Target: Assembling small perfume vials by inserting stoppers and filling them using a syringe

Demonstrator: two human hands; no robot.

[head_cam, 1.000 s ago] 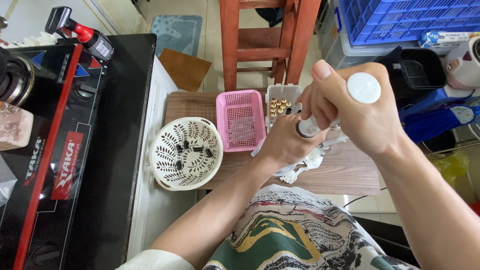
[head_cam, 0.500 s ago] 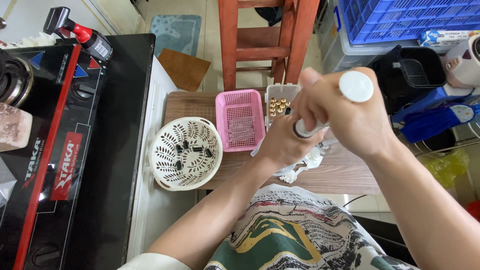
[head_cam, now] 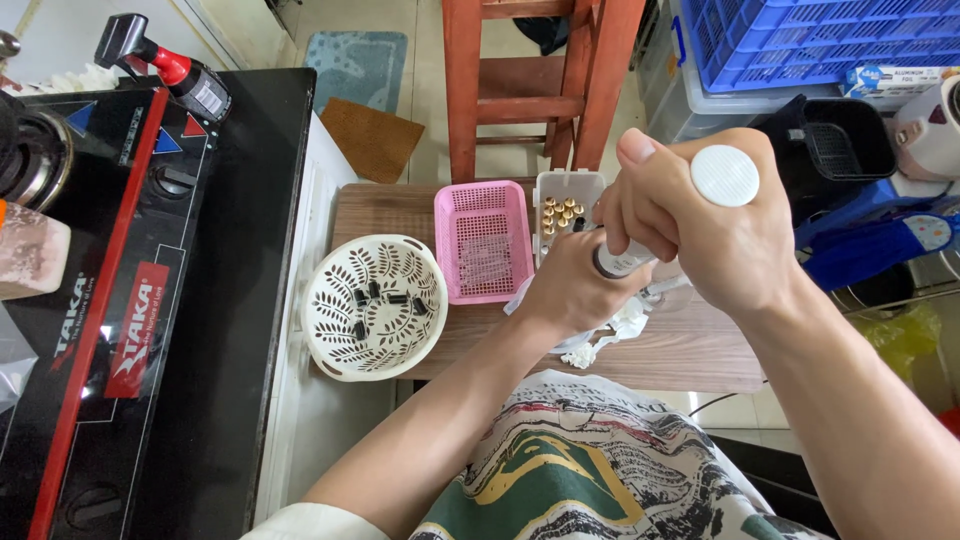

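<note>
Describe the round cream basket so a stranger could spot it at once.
Find the low wooden table beside the black stove. At its left end sits the round cream basket. Unlike the square pink basket beside it, it has leaf-shaped cutouts and holds small dark pieces.

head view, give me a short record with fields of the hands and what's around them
right hand: gripping a white-capped tool, cap up
left hand: at the tool's lower end
tool tip: hidden by the hands
round basket: cream, a few small dark parts inside
pink basket: beside the round one
clear box: small brass pieces inside
table: wooden, holds all of these
</note>
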